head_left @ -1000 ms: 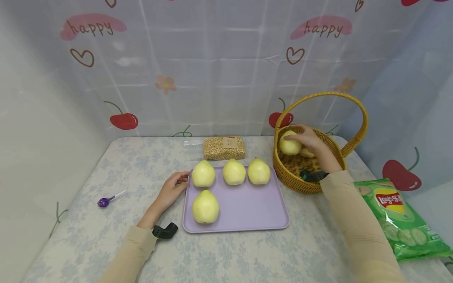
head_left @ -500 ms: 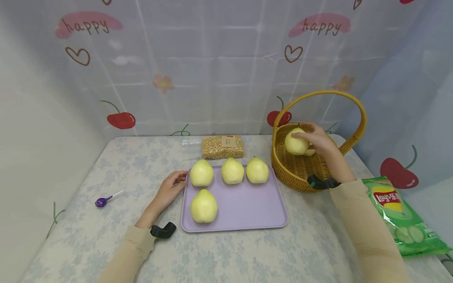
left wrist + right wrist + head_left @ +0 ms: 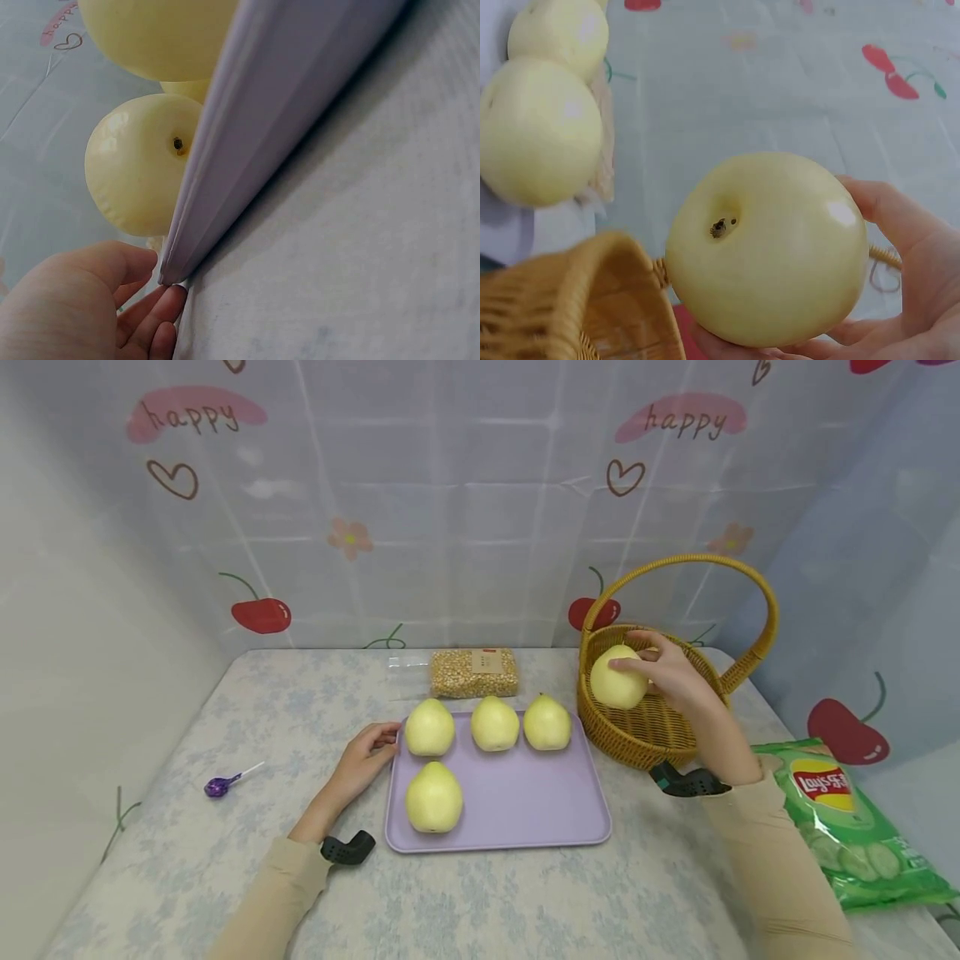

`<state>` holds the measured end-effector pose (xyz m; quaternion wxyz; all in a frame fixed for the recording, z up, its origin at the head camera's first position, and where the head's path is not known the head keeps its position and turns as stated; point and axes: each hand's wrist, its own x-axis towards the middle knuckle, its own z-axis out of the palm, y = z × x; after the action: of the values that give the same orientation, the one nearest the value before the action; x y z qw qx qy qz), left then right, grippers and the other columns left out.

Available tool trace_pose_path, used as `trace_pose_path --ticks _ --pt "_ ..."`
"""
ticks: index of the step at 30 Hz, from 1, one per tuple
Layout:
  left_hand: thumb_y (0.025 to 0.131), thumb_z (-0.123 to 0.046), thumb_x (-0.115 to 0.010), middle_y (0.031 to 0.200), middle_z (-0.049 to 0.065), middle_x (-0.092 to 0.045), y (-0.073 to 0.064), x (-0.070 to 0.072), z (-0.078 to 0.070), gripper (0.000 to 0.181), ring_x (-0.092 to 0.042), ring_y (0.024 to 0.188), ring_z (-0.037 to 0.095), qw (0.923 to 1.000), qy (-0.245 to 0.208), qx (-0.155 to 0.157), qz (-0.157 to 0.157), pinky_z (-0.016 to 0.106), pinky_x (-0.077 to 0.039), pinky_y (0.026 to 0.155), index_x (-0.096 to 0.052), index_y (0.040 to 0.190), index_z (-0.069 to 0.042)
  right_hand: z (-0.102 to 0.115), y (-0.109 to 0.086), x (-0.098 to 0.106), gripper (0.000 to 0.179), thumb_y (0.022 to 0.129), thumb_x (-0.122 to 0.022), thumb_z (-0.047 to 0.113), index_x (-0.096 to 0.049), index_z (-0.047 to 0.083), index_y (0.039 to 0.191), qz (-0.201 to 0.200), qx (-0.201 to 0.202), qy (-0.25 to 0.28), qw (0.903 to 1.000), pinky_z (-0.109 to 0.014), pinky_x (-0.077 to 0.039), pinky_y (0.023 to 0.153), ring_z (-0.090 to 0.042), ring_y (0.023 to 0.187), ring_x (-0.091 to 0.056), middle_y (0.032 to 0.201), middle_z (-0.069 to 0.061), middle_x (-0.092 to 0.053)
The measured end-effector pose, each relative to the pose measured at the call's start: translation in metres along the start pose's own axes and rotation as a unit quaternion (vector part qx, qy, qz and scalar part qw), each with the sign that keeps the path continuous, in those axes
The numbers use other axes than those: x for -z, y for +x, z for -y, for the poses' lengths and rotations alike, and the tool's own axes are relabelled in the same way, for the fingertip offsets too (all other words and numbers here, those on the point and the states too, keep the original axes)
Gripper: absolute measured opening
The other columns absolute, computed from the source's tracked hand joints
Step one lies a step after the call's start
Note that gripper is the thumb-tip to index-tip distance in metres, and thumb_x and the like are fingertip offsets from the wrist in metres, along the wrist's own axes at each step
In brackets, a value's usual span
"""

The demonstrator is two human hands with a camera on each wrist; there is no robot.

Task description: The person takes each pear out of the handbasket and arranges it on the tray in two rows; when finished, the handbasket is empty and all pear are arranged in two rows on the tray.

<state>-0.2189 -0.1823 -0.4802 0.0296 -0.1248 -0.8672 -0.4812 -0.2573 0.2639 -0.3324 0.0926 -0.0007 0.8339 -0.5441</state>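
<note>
My right hand [image 3: 671, 675] grips a pale yellow pear [image 3: 618, 677], thumb on the near side and fingers behind it. In the head view the pear overlaps the inside of the wicker basket [image 3: 637, 752]; the right wrist view shows its dimpled end, with the basket's rim [image 3: 622, 255] alongside. My left hand [image 3: 363, 758] rests at the upper left corner of a lilac tray [image 3: 525, 802], fingertips right at the rim [image 3: 196, 195]. Several pears lie on the tray: three along its back edge, such as the corner pear [image 3: 430, 727], and a front-left pear [image 3: 434, 797].
A clear bag of yellow kernels [image 3: 472, 673] lies behind the tray. The basket's tall handle [image 3: 697, 558] arches over my right hand's area. A green chip bag [image 3: 855, 827] lies beyond the right forearm, and a purple lollipop [image 3: 217, 787] at far left.
My right hand has drawn the pear slightly nearer from the back of the basket, and the wrist has shifted right and nearer. The left hand and tray have stayed put.
</note>
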Motion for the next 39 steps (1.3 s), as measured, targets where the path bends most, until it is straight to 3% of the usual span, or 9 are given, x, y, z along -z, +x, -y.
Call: trace_pose_path --ticks 3,7,14,19,31,39 --pt "0.096 -0.012 -0.055 0.129 0.019 -0.055 0.004 -0.002 0.011 0.038 -0.056 0.114 0.033 1.0000 0.003 0.000 -0.001 0.049 -0.045 0.100 -0.052 0.133 -0.001 0.003 -0.009 -0.010 0.078 0.091 -0.064 0.026 -0.018 0.011 0.152 0.012 0.015 0.002 0.9998 -0.020 -0.053 0.073 -0.002 0.084 -0.058 0.142 -0.025 -0.038" --pt "0.096 -0.014 -0.056 0.128 0.017 -0.056 0.005 -0.002 0.013 0.038 -0.057 0.113 0.030 1.0000 0.002 0.002 0.000 0.047 -0.046 0.100 -0.053 0.132 -0.004 0.006 -0.020 -0.027 0.077 0.090 -0.065 0.024 -0.020 0.009 0.151 0.031 0.037 -0.007 0.9988 -0.018 -0.051 0.078 -0.007 0.096 -0.057 0.144 -0.025 -0.039" --pt "0.095 -0.013 -0.056 0.129 0.017 -0.056 0.005 -0.001 0.013 0.038 -0.057 0.113 0.030 1.0000 0.003 -0.001 0.003 0.047 -0.046 0.100 -0.053 0.132 -0.004 0.002 -0.033 -0.068 0.073 0.085 -0.069 0.019 -0.030 0.010 0.147 0.063 0.062 -0.007 0.9961 -0.031 -0.050 0.089 -0.033 0.117 -0.054 0.140 -0.026 -0.045" --pt "0.096 -0.014 -0.056 0.129 0.016 -0.056 0.006 -0.002 0.013 0.038 -0.057 0.113 0.030 1.0000 0.002 0.000 0.002 0.047 -0.046 0.101 -0.053 0.132 -0.004 -0.004 -0.036 -0.089 0.074 0.082 -0.073 0.017 -0.034 0.010 0.144 0.089 0.076 -0.001 0.9931 -0.031 -0.050 0.086 -0.026 0.108 -0.058 0.129 -0.023 -0.054" --pt "0.096 -0.019 -0.056 0.130 0.016 -0.055 0.006 -0.002 0.016 0.039 -0.057 0.115 0.030 1.0000 0.001 0.001 0.006 0.048 -0.045 0.101 -0.053 0.133 -0.006 -0.017 -0.042 -0.118 0.074 0.079 -0.076 0.021 -0.039 0.014 0.142 0.127 0.072 -0.010 0.9892 -0.032 -0.050 0.087 -0.021 0.102 -0.061 0.120 -0.019 -0.059" --pt "0.097 -0.017 -0.055 0.131 0.018 -0.054 0.004 -0.003 0.013 0.039 -0.056 0.115 0.032 1.0000 0.004 0.000 0.003 0.049 -0.045 0.102 -0.052 0.133 -0.003 -0.025 -0.047 -0.137 0.077 0.078 -0.078 0.022 -0.037 0.012 0.143 0.166 0.083 -0.004 0.9826 -0.034 -0.049 0.092 -0.023 0.109 -0.060 0.121 -0.018 -0.061"
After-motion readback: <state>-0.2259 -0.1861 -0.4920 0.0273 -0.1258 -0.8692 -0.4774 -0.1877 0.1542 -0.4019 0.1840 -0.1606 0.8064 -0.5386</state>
